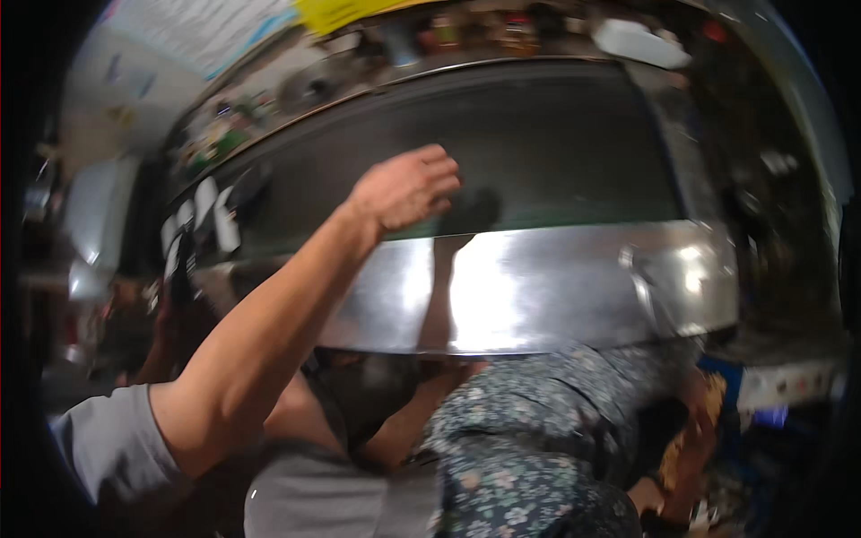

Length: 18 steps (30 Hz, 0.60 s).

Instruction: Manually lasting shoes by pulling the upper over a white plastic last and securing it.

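Note:
My left hand reaches out over the dark flat cooking surface. Its fingers are curled together and turned away. Anything inside them is hidden. The hand's shadow falls on the surface beside it. Below runs a shiny metal front ledge, which mirrors the arm. Low at the right, beside my floral-patterned clothing, is my right hand, with a dark band at its wrist. It is close to a tan, blue-edged object. Motion blur smears its fingers.
Several white-handled tools stand at the surface's left end. Beyond the far edge are blurred jars and bottles, with a white container at the back right. A white panel with round fittings lies at the lower right.

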Tool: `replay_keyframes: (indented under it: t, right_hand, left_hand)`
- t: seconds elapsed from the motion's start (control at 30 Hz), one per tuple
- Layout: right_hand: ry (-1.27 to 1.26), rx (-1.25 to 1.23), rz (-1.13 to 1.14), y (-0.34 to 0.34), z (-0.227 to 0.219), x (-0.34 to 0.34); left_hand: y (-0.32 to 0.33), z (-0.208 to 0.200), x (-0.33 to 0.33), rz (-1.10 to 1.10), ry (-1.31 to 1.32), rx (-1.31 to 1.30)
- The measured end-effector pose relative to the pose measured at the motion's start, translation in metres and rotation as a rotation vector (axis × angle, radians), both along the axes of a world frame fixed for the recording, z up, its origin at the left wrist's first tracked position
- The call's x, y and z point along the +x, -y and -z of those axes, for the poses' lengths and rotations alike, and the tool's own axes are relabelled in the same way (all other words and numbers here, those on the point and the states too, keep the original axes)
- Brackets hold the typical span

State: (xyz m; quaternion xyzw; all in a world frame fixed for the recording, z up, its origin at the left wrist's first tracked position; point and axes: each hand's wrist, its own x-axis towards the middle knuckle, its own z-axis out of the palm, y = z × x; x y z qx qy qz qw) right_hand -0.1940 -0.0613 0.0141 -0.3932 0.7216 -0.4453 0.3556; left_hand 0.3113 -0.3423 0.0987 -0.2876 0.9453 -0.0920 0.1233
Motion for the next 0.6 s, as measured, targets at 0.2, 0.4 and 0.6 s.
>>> replay_keyframes:
  t: [0.2,0.4,0.6]
  right_hand:
    - [-0.445,0.102,-0.282,-0.019,0.022,-0.023]
    - [-0.198,0.028,-0.169,-0.063,0.056,-0.019]
    - [-0.310,-0.127,-0.225,-0.075,0.052,-0.015]
  left_hand:
    - [-0.040,0.106,-0.227,0.458,-0.423,0.002]
    - [-0.100,0.157,-0.333,0.458,-0.561,0.145]
    - [-0.092,0.153,-0.313,-0.038,-0.273,0.102]
